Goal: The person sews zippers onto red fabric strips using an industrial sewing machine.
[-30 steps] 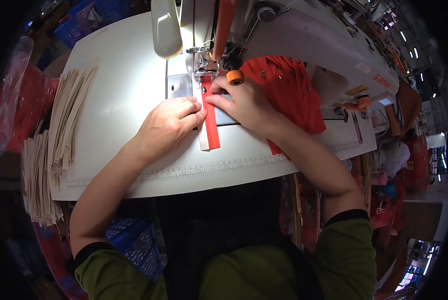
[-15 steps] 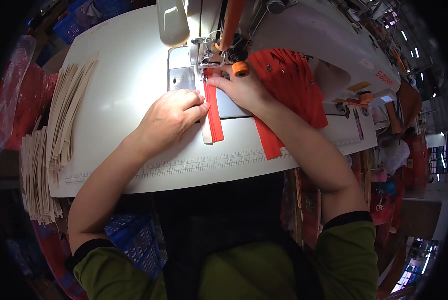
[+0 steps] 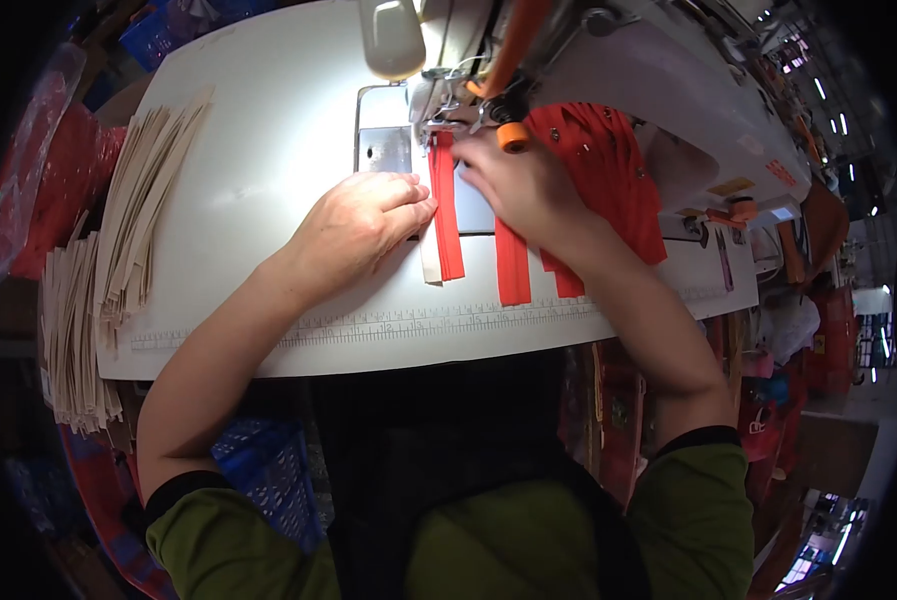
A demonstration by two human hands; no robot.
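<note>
A red zipper strip [image 3: 447,215] runs down from the sewing machine's presser foot [image 3: 442,130], with a cream strip [image 3: 431,262] along its left side. My left hand [image 3: 373,217] lies at the strip's left edge, fingers pressed together on it. My right hand [image 3: 513,185] is blurred, just right of the foot; its fingertips are smeared, so its hold cannot be made out. Below that hand hangs a second red strip [image 3: 511,268]. The pile of red strips [image 3: 603,180] lies to the right, partly behind my right forearm.
Bundles of cream strips [image 3: 138,215] lie on the left of the white table [image 3: 258,130]. A printed ruler [image 3: 368,327] runs along the front edge. The machine's orange knob [image 3: 513,137] and lamp [image 3: 392,40] stand over the work. A blue basket [image 3: 268,475] is below.
The view has shifted, so the machine appears further right. A second red strip now shows separately between the sewn strip and the pile, below my right hand, which has moved right from the strip.
</note>
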